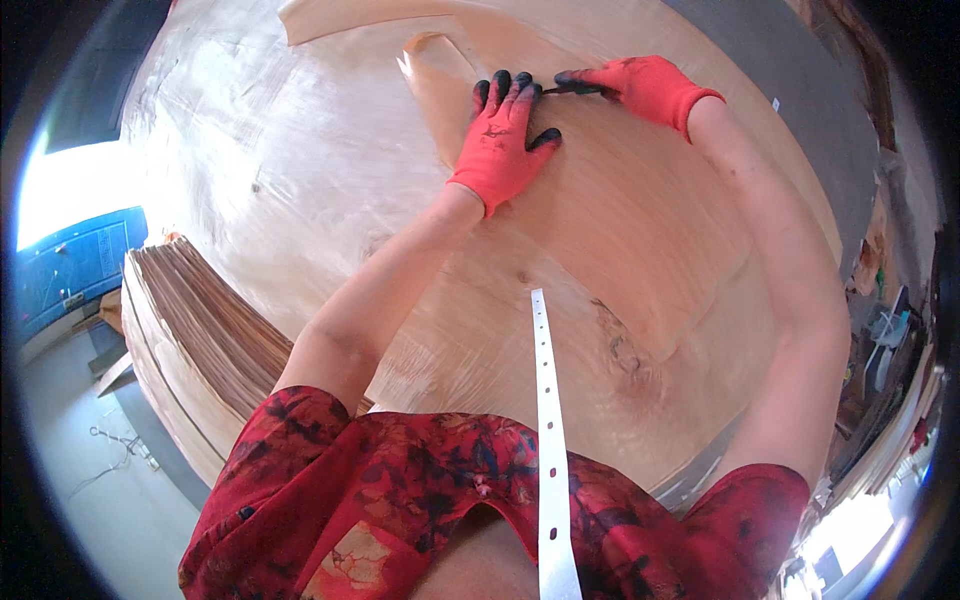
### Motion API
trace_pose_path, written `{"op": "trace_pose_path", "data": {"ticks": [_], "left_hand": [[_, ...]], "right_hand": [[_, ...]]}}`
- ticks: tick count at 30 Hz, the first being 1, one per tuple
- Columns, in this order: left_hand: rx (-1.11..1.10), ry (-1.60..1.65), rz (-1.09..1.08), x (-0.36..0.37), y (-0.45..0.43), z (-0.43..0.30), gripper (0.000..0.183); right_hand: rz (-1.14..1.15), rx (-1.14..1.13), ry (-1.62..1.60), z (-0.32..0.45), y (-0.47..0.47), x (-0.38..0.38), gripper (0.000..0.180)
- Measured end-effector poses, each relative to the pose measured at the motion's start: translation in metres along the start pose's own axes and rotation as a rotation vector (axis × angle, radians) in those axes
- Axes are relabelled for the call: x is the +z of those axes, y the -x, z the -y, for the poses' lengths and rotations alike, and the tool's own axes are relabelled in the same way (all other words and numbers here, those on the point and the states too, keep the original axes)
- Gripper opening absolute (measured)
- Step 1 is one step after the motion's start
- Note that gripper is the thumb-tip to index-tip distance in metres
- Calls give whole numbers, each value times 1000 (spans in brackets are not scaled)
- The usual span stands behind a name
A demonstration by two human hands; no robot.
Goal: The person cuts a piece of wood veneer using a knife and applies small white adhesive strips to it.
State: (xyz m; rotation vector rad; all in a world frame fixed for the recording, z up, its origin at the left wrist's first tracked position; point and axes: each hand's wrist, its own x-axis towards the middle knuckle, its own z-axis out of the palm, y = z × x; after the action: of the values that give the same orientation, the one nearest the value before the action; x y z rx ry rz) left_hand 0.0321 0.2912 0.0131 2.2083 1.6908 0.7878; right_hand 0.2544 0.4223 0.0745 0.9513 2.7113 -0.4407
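Note:
My left hand (pixel 505 142), in a red glove with dark fingertips, lies flat with fingers spread on a darker sheet of wood veneer (pixel 622 217). To its right, my right hand (pixel 637 86), gloved alike, is closed on a thin dark tool, perhaps a knife, whose tip points at the left fingertips. Beside the left hand, a strip of veneer (pixel 431 97) curls up at its far end. All of this rests on a large pale wood veneer sheet (pixel 315 150). A white perforated strip (pixel 550 420) reaches up from the bottom edge in front of my shirt.
A thick stack of veneer sheets (pixel 202 322) stands at the lower left. Another loose veneer piece (pixel 360 16) lies at the far edge. Beyond are a blue panel (pixel 82 262) on the left, a cable (pixel 120 450) on the floor, and cluttered items (pixel 889 330) on the right.

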Motion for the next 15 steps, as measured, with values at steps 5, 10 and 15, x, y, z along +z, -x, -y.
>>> {"op": "trace_pose_path", "data": {"ticks": [5,10,15], "left_hand": [[37,-67,4,6,3,7,62],[43,-76,-11,3,3,6,62],[40,-188,31,-2,-3,-4,66]], "right_hand": [[-28,139,-109,-27,58,8,60],[-13,409,-87,-39,138,30,59],[5,536,-96,-21,153,26,51]]}}
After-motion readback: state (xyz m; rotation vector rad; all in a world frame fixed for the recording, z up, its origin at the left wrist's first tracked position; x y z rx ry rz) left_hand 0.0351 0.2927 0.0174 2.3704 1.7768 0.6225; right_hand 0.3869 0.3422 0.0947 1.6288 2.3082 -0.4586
